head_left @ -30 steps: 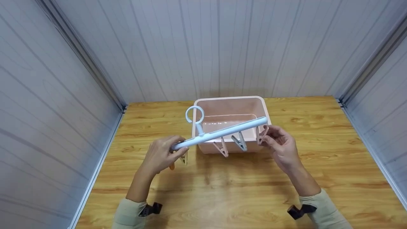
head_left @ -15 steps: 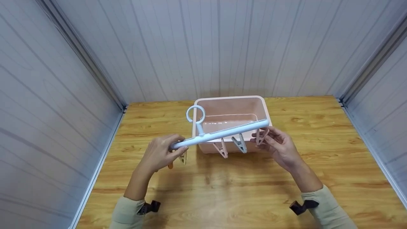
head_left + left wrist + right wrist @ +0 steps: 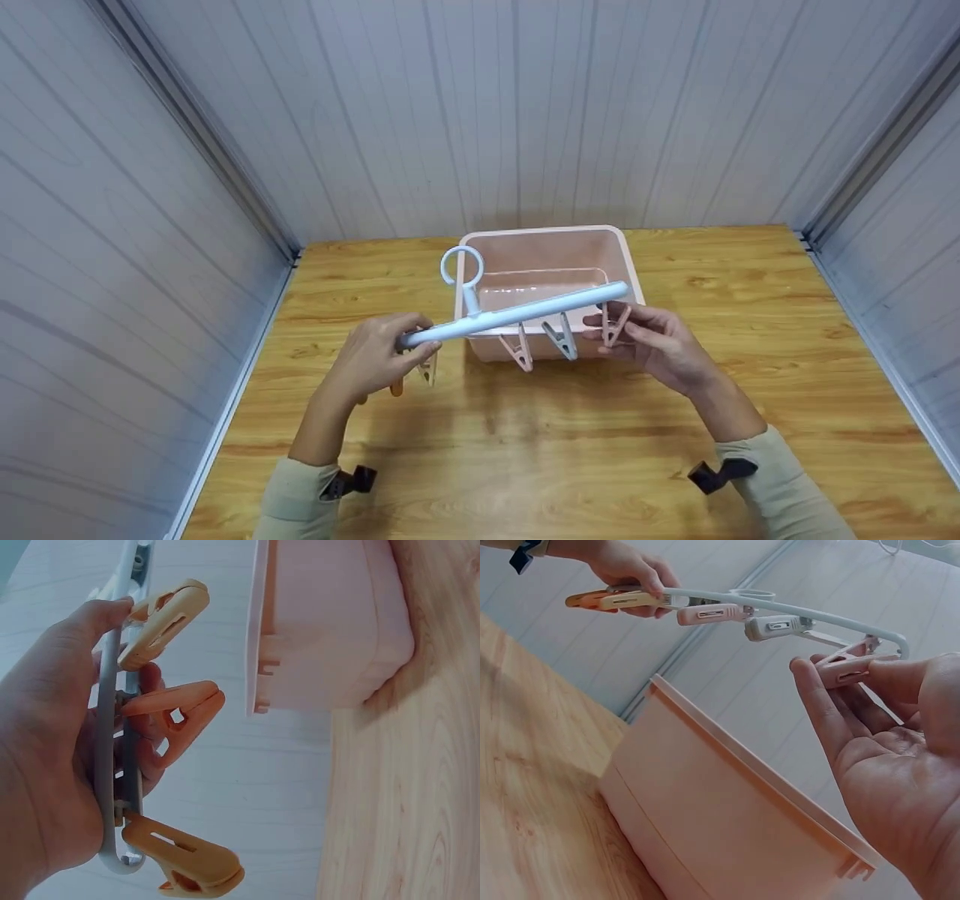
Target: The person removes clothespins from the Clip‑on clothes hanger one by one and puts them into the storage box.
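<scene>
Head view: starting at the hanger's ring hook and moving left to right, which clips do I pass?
Ring hook → inner pink clip → grey clip → end pink clip, pinched by the right hand.

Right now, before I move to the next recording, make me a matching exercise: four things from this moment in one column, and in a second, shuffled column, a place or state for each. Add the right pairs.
Column one
1. Grey clip
2. Left hand
3. Pink bin
4. Right hand

Column two
A. Standing on the wooden table
B. Fingers at the end pink clip
C. Hanging between two pink clips
D. Gripping one end of the light-blue hanger bar

Right pairs: 1-C, 2-D, 3-A, 4-B
</scene>
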Motion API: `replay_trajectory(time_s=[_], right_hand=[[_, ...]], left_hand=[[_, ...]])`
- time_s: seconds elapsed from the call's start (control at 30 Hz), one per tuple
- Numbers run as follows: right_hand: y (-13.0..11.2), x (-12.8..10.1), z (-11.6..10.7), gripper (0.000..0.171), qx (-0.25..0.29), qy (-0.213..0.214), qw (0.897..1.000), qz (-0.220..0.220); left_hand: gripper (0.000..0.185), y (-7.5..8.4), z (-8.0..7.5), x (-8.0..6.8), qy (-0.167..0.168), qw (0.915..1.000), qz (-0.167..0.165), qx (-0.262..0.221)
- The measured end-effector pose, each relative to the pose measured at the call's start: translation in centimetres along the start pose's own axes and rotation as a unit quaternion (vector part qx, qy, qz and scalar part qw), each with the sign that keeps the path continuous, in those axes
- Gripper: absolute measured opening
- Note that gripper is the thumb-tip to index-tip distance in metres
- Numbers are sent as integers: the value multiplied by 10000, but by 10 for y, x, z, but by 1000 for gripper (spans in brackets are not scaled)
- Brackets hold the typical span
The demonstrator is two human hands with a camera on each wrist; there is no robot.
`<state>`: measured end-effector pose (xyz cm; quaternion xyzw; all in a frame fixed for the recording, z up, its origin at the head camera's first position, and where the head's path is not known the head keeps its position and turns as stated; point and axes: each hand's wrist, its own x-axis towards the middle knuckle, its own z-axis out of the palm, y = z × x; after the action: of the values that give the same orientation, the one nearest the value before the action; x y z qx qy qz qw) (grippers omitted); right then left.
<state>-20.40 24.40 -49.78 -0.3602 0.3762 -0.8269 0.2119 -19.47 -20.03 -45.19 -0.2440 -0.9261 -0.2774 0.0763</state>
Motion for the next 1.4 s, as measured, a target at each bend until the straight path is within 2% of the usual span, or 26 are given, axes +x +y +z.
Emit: replay_trajectory(time_s=[0.2,0.47,0.63,0.8,0.87,1.0,1.2,1.4], right_hand=[[0,0,-1,50,9,-9,9999,154],[-1,-3,-5,49,-97,-213,9997,-67],[-1,-6,-8,48,-160,-346,9992,-142],[-1,-8,-9,45,84,-488,9988,-38],[-2,-8,-10,44,162,-554,9983,-10],[-3,-7,-11,43,227,-675,9975,34],[-5,-6,-13,45,304,-895,9955,14],[-6,-8,-15,47,299,-988,9946,54]], left_hand=[[24,-2,1,-2,-124,9996,-43,-238],[24,-2,-3,-1,-87,9988,-151,-460],[29,-1,-2,0,51,9997,-218,-98],[34,1,-2,-1,457,9982,47,392],[34,1,-2,-2,616,9970,193,432],[30,1,-4,-3,720,9959,395,380],[26,1,-5,-5,578,9967,516,230],[26,3,-8,-5,252,9993,286,44]])
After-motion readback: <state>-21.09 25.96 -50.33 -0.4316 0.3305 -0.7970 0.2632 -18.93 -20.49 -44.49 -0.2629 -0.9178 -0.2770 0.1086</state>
